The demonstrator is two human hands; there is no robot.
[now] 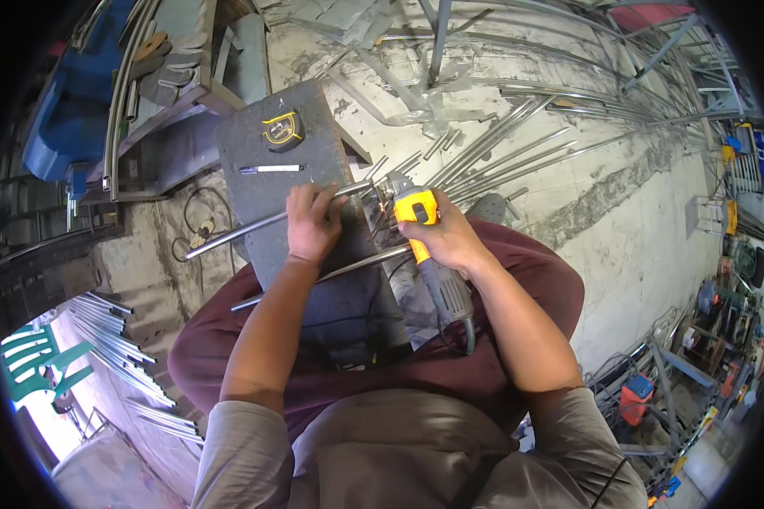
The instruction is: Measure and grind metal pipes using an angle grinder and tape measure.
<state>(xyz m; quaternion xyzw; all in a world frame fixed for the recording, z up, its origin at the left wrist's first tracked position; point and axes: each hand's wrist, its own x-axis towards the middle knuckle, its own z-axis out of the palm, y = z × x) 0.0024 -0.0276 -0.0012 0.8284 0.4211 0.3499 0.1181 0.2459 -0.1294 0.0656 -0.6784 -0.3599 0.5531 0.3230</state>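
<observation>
My left hand (314, 222) is closed around a shiny metal tube (239, 239) that lies slantwise across a dark narrow bench (250, 199). In my right hand (452, 241) is a yellow and grey angle grinder (446, 288), gripped by its body. Its head is at the tube's right end, and a small orange glow shows there. Whether the disc touches the tube cannot be made out. A second metal tube (361, 264) crosses the bench closer to me. Beyond my left hand lie a yellow and black tape measure (281, 130) and a pen (272, 169).
Many metal tubes (492, 144) lie on the floor ahead and to the right. Gloves (165, 83) rest on a metal table at the upper left. More cut tubes (115, 339) and a green plastic chair (38, 360) are at the left. Tools and frames crowd the right side.
</observation>
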